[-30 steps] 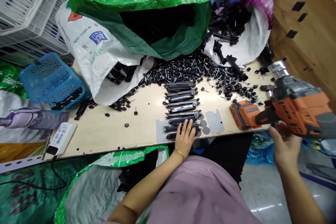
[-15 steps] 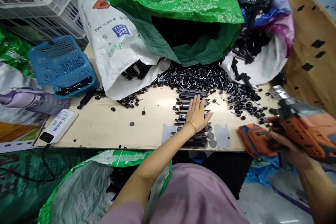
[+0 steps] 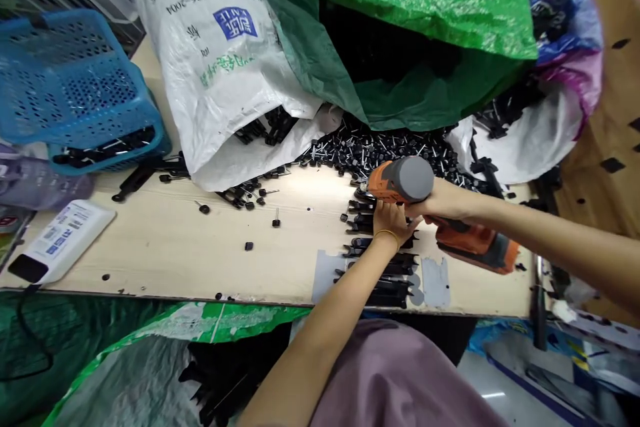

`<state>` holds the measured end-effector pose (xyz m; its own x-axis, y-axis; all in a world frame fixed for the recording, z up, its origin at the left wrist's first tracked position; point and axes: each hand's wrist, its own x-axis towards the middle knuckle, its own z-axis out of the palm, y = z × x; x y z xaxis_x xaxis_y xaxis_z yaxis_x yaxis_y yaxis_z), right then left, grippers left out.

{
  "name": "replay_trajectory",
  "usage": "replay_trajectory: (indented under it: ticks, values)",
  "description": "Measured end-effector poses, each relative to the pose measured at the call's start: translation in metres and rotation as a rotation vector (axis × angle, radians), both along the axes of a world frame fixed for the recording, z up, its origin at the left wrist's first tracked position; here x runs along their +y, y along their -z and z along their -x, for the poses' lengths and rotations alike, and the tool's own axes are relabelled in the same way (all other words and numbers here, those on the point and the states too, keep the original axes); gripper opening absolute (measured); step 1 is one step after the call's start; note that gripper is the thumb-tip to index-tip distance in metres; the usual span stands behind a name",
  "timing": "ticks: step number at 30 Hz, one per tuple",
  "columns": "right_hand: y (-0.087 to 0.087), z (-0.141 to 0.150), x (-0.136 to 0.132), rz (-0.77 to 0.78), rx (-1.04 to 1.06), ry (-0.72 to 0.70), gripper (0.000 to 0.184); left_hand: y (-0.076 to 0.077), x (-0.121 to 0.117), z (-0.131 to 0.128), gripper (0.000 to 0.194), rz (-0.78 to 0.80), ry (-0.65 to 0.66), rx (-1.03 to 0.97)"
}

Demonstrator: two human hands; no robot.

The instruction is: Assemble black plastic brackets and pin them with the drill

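Observation:
My right hand [image 3: 443,200] is wrapped round the handle of an orange and grey cordless drill [image 3: 387,180]. The drill's grey rear end faces me and its nose points down at the far part of a row of black plastic parts [image 3: 383,267]. My left hand [image 3: 391,221] lies on that row just below the drill, thumb spread to the right; its fingertips are partly hidden. Beyond the drill spreads a heap of black-headed screws [image 3: 345,150]. Where the drill's tip meets the parts is hard to make out.
A green sack [image 3: 425,0] and a white sack [image 3: 220,100] lie open at the back. On the left are a blue basket [image 3: 75,73], a purple bottle [image 3: 45,180] and a white power strip [image 3: 65,240]. An open bag [image 3: 135,373] hangs below the table edge.
My right hand has brought the drill from the right side over to the row of black parts. My left hand stays on the row, and the view has shifted closer.

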<state>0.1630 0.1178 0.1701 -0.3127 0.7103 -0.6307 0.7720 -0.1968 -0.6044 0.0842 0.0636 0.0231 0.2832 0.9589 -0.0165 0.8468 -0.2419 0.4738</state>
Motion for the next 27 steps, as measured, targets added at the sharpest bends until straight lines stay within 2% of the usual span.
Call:
replay_trajectory:
  ticks: [3,7,11,16,22,27]
  values:
    - [-0.003,0.008,0.017,0.069,-0.034,-0.076,0.006,0.0,0.004,-0.002,0.065,0.059,-0.018,0.035]
    - [-0.015,0.021,0.033,0.105,-0.099,-0.181,0.007,0.001,0.003,-0.003,0.07,0.028,-0.002,0.063]
    - [-0.02,0.032,0.041,0.073,-0.205,-0.293,0.011,0.0,0.002,-0.004,0.068,0.078,0.011,0.061]
    - [-0.018,0.039,0.045,0.067,-0.257,-0.33,0.016,-0.004,0.002,-0.003,0.072,0.042,0.001,0.039]
    - [-0.02,0.026,0.031,0.043,-0.264,-0.269,0.009,-0.003,0.0,-0.005,0.069,0.021,-0.028,0.024]
    - [-0.031,0.008,-0.002,0.176,-0.147,-0.19,0.008,0.002,-0.006,-0.008,0.041,0.138,-0.038,-0.098]
